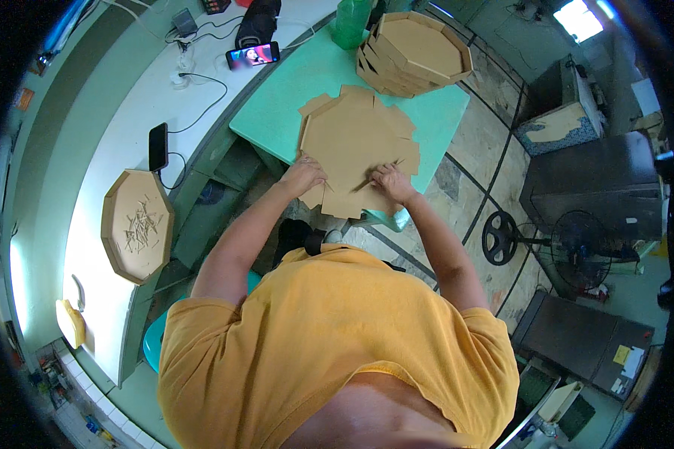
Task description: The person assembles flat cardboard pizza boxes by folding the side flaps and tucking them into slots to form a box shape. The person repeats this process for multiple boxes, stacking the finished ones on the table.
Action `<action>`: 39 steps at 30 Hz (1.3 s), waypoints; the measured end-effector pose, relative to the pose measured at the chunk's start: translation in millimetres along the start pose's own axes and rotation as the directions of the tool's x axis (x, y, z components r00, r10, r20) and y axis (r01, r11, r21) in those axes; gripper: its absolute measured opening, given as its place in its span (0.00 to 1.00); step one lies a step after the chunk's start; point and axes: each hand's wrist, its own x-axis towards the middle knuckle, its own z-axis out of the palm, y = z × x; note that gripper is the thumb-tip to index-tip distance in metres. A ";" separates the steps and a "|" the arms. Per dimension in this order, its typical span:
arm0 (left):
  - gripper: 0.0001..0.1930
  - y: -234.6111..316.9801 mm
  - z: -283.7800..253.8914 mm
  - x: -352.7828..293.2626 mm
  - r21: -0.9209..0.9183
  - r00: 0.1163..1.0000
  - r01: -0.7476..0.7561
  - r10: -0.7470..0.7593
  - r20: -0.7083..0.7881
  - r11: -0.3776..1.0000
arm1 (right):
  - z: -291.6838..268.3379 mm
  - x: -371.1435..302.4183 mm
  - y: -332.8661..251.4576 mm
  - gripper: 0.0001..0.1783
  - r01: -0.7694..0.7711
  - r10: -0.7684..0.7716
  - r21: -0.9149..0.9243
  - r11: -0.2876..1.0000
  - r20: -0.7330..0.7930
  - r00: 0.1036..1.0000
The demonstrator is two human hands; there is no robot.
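Observation:
A brown cardboard blank [356, 135] with flaps around its rim lies on the green table [434, 138] in front of me. Along its left side, the edge stands folded up. My left hand [304, 176] grips the near left edge of the blank, fingers bent over it. At the near right edge, my right hand [392, 182] has its fingers pinched together at the flaps; a dark shadow lies beside the fingertips. Whether it also holds some small strip is too fine to make out.
Octagonal cardboard trays [419, 49] are stacked at the table's far right, beside a green bottle [350, 24]. On the white counter are a tray [165, 224] holding small strips, a phone [158, 147], another lit phone [252, 56] and cables. A fan [580, 249] stands right.

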 end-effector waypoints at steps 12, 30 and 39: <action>0.10 4.6 17.5 3.4 -0.023 0.999 -0.049 0.049 -0.014 0.999 | 25.5 -5.1 -11.6 0.21 0.006 -0.017 -0.118 0.993 -0.090 0.996; 0.26 11.7 10.4 -29.7 0.025 0.993 -0.110 0.111 -0.048 0.994 | 14.1 -29.8 -48.9 0.54 -0.023 0.034 -0.289 0.957 0.033 0.999; 0.16 11.3 37.8 4.9 -0.112 0.935 0.340 -0.349 -0.070 0.934 | 16.8 16.9 -33.4 0.16 -0.322 0.337 0.101 0.941 -0.217 0.916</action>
